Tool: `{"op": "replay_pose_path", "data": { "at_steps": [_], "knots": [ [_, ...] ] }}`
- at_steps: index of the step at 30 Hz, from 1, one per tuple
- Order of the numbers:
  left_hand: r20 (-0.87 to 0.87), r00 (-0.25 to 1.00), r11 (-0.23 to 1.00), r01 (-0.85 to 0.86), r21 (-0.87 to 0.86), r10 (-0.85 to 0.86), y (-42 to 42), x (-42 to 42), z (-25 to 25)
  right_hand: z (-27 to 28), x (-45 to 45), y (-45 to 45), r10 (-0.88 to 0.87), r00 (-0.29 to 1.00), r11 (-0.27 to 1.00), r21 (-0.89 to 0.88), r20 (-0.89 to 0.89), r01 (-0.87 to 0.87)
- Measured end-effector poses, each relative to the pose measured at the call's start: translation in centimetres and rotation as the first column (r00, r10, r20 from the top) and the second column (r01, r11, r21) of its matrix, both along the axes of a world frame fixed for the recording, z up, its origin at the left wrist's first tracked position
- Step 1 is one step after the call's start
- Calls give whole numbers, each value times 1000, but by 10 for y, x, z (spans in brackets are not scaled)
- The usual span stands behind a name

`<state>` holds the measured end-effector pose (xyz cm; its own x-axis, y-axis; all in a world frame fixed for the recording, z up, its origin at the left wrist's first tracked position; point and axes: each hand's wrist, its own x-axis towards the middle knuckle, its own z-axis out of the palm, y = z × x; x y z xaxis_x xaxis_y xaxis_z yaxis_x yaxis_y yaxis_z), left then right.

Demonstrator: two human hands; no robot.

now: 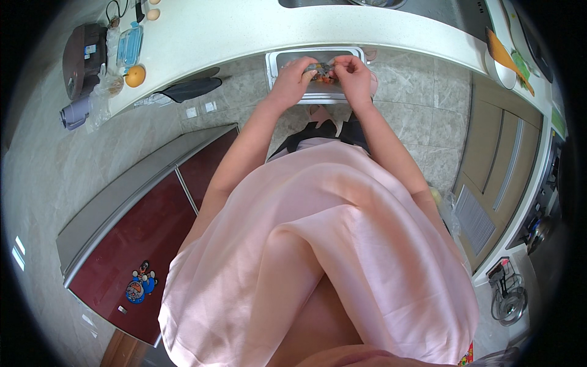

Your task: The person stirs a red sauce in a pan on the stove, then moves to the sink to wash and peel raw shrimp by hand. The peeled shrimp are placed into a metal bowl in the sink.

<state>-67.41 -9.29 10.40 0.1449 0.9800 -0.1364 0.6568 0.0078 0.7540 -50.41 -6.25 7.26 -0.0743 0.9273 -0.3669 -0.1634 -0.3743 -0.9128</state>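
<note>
A small crumpled packet [323,67], seemingly clear plastic with grey and yellow on it, is pinched between my two hands. My left hand [291,79] grips its left end with thumb and fingers. At the right end, the thumb and forefinger of my right hand [357,79] hold it. Both hands are over a white-rimmed open container or drawer [316,97] just below the counter edge. Under the packet, small red and orange pieces [324,80] show against the grey interior; what they are is unclear.
Along the pale counter [206,34] lie a blue lidded container [130,46], a yellow-orange round fruit [135,76], eggs [153,14] and a black-handled knife [139,11]. A sink [435,13] is ahead. At right a wooden spatula [506,57] rests across a white bowl [500,71]. Dark red doors [137,238] stand left.
</note>
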Motion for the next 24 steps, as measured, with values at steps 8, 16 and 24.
{"op": "replay_pose_path", "data": {
  "at_steps": [8,16,24],
  "knots": [
    [-14,999,998,-49,30,50,-2,5,-2,-4,-3,1,-160,980,976,-166,-120,139],
    [73,984,982,-153,-113,162,-5,7,-15,-14,-5,-2,-135,986,973,-202,-93,114],
    [-268,962,997,-38,74,56,-4,0,-14,5,-1,-5,5,722,767,461,691,-447]
  ]
}}
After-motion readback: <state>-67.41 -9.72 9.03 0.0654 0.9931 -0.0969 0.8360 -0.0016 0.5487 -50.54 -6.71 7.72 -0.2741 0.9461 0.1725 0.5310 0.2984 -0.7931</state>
